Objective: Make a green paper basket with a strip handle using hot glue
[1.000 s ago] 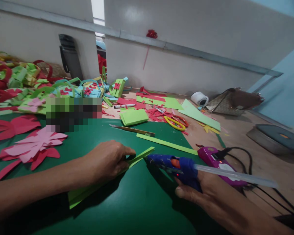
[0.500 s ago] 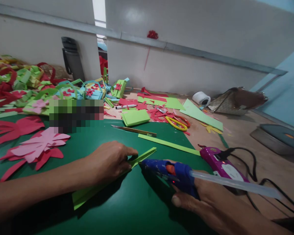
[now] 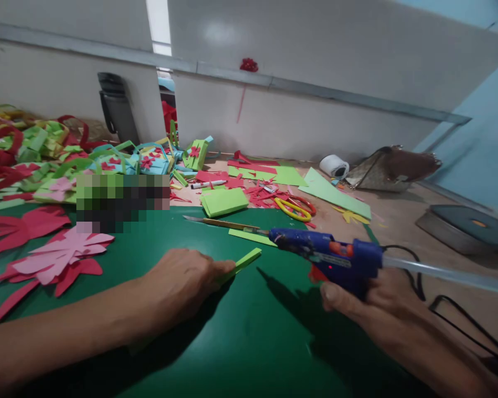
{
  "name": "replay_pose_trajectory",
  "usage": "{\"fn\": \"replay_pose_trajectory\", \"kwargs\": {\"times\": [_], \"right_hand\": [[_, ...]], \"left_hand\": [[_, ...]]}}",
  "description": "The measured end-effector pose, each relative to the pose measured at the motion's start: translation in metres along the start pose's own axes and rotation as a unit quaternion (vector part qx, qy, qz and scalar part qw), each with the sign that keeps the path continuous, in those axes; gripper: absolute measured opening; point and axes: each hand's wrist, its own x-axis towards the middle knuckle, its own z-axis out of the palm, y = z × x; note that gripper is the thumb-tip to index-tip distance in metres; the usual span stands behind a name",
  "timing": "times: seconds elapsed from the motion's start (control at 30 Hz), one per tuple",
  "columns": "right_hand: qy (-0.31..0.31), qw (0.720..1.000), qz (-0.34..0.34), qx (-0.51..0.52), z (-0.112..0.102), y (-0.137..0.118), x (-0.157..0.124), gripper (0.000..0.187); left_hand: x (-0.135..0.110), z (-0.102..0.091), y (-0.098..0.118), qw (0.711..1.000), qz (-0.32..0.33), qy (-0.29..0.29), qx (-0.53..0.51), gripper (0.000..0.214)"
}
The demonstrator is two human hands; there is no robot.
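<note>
My left hand (image 3: 182,282) is closed on a folded green paper piece (image 3: 249,257), its index finger pressed along the fold. Most of that paper lies hidden under the hand. My right hand (image 3: 373,309) grips a blue hot glue gun (image 3: 315,249) with a small red light lit and a clear glue stick (image 3: 444,272) sticking out of its back. The nozzle hangs above the green mat (image 3: 240,342), apart from the folded paper and pointing left. Behind the nozzle lie a green paper strip (image 3: 249,237) and a pointed craft blade (image 3: 228,224).
A folded green paper (image 3: 226,203), yellow-handled scissors (image 3: 292,210) and red scraps lie beyond the mat. Pink and red paper flowers (image 3: 62,251) are at the left. A dark bottle (image 3: 118,110) stands behind. Black cord (image 3: 460,315) runs along the right.
My right hand has lifted the glue gun up and to the right, off the folded paper. My left index finger has come down onto the fold.
</note>
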Motion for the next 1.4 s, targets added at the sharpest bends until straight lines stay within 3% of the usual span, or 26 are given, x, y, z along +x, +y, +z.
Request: {"fn": "replay_pose_trajectory", "kwargs": {"times": [0.1,0.17,0.27,0.37,0.6,0.73,1.1,1.4], "right_hand": [[0.005,0.999,0.033,-0.002,0.007,-0.004,0.013,0.047],[-0.022,0.988,0.081,0.131,0.018,-0.007,0.02,0.042],[-0.01,0.92,0.11,0.376,0.036,-0.01,0.028,0.031],[0.009,0.881,0.094,0.464,0.051,-0.017,0.034,0.027],[-0.064,0.863,0.108,0.49,0.082,-0.037,0.042,0.035],[-0.088,0.862,0.107,0.488,0.094,-0.037,0.046,0.033],[-0.02,0.885,0.082,0.459,0.084,-0.014,0.057,0.03],[-0.016,0.885,0.08,0.459,0.084,-0.012,0.058,0.03]], "left_hand": [[0.0,0.0,0.007,0.997,0.022,-0.014,0.073,0.039],[0.0,0.0,0.014,0.994,0.033,-0.023,0.105,0.033],[-0.001,0.0,0.023,0.991,0.04,-0.028,0.123,0.033],[-0.002,0.001,0.027,0.991,0.036,-0.019,0.125,0.044],[-0.006,0.005,0.026,0.992,0.05,0.0,0.114,0.058],[-0.007,0.008,0.026,0.992,0.051,0.007,0.117,0.061],[-0.011,0.003,0.023,0.995,0.038,-0.024,0.09,0.055],[-0.016,0.004,0.019,0.998,0.047,-0.009,0.033,0.045]]}}
